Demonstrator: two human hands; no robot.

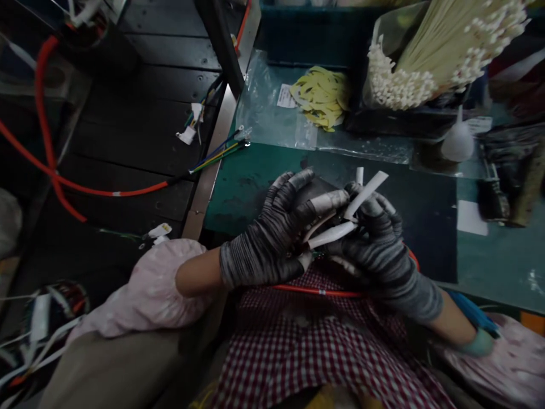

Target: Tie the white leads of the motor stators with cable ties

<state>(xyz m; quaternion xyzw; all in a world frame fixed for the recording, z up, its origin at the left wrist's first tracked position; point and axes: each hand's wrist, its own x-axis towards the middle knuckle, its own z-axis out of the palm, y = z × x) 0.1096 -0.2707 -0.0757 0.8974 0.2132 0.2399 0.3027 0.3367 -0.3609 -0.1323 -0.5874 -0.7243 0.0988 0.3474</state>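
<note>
A dark, rounded part (pixel 317 190) with white sleeved leads (pixel 332 234) is held between my hands above my lap, over the bench edge. My left hand (pixel 283 227), in a grey striped glove with pale fingertips, curls over its left side. Closed around the right side is my right hand (pixel 377 244), its fingers by a white sleeve (pixel 367 194) that sticks up. Most of the part is hidden by the gloves. A red sleeved cable (pixel 323 292) passes below my hands, across the checked apron (pixel 298 352).
Yellow strips (pixel 321 96) lie on clear plastic at the back of the green bench (pixel 238 193). A bundle of pale wires with white ends (pixel 430 62) stands right of them. On the left, red cables (pixel 110 193) and white connectors (pixel 187 134) lie over dark slats (pixel 140 102).
</note>
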